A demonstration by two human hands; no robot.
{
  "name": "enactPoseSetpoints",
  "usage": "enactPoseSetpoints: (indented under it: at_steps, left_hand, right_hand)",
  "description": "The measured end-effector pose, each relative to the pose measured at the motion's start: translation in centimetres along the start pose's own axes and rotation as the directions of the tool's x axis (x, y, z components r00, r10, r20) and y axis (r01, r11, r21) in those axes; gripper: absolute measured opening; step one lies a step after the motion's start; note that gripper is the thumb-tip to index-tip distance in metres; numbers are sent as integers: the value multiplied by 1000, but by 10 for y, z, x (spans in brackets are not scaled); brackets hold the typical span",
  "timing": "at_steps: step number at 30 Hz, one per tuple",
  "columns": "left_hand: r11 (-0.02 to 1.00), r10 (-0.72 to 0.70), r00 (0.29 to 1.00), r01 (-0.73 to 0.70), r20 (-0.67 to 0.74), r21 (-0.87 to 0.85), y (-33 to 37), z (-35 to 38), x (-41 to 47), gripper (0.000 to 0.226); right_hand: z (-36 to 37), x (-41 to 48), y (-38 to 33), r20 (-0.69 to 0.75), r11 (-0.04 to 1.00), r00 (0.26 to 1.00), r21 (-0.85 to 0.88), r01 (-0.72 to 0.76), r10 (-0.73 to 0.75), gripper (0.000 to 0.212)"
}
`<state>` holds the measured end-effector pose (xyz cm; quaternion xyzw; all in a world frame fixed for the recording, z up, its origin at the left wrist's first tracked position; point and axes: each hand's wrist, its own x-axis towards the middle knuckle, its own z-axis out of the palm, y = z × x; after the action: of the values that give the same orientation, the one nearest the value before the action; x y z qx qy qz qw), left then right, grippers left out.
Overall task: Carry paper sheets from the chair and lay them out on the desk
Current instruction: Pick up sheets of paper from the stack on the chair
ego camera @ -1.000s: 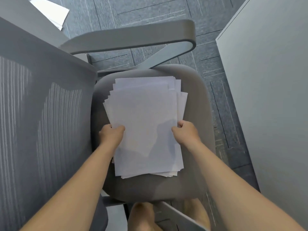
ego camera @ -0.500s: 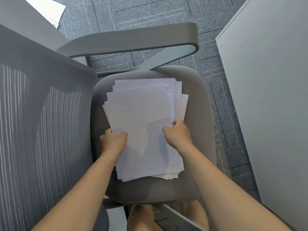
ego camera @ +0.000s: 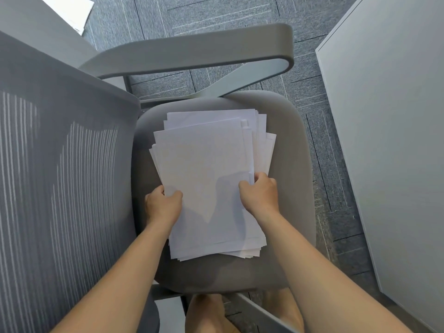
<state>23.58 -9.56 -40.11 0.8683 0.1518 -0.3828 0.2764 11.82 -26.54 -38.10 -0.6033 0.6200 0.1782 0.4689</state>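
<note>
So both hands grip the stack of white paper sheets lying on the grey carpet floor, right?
No. The head view shows the left hand and right hand gripping the stack of white paper sheets, but it lies on the grey padded chair seat instead.

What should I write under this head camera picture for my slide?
Both hands, left hand and right hand, grip a stack of paper sheets resting on the chair seat.

Bright, soft diffuse light fr above; faint shadows on paper sheets (ego camera: 206, 164); wide-angle bend at edges; sharp.
</note>
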Motion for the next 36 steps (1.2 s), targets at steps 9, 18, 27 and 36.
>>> enactPoseSetpoints:
  at_steps: [9, 18, 27, 36]
  left_hand:
    - [995, -1, 998, -5, -63, -102, -1, 3, -6, 13]
    - [981, 0, 991, -25, -133, -191, -7, -8, -11, 20]
    - [978, -8, 995, -14, -104, -209, -18, -10, -12, 12]
    - [973, 32, 992, -59, -122, -225, -24, -12, -16, 18]
  right_hand:
    - [11, -11, 6, -48, 999, 998, 39, 29, -27, 53]
    - [10, -12, 4, 40, 997, 999, 74, 33, -36, 15]
    - [18, -21, 1, -10, 992, 997, 96, 78, -77, 49]
    - [20, -18, 9, 23, 981, 991, 144, 128, -133, 27]
